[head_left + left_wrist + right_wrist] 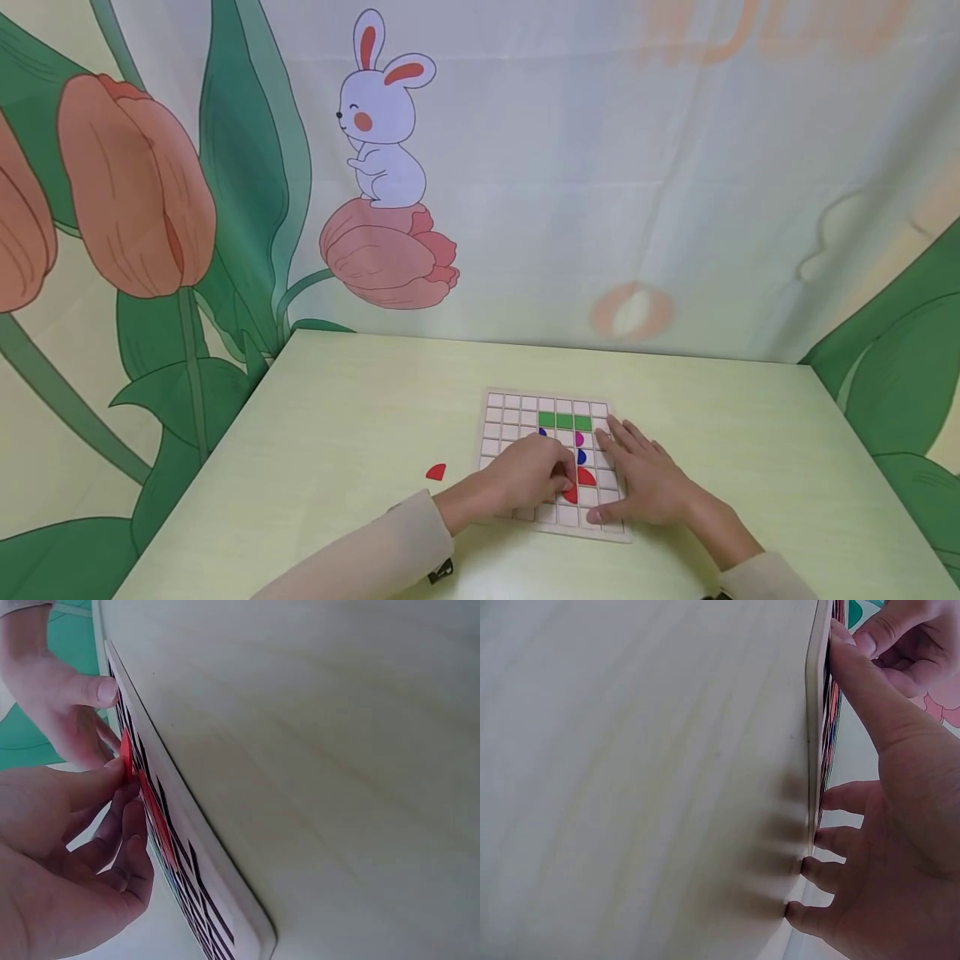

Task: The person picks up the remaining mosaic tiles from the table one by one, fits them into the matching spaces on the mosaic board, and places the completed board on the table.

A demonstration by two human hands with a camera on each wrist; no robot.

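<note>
A wooden grid board (495,429) lies on the table, its cells marked by dark lines. My left hand (528,473) is over its lower middle and pinches a small red piece (126,756) between thumb and fingers, on edge at the board's surface in the left wrist view. Just beside it, a red quarter-circle piece (587,477) sits in a cell. My right hand (654,482) spreads over the board's right edge, thumb on the lower cells and fingertips along the side. Part of the grid is hidden under the left hand.
Green squares (566,421) form a row high on the board. Below them are a magenta half-circle (579,439) and a blue half-circle (581,457). Another red quarter-circle (437,472) lies loose on the table (360,400), left of the board. A printed curtain (540,183) hangs behind.
</note>
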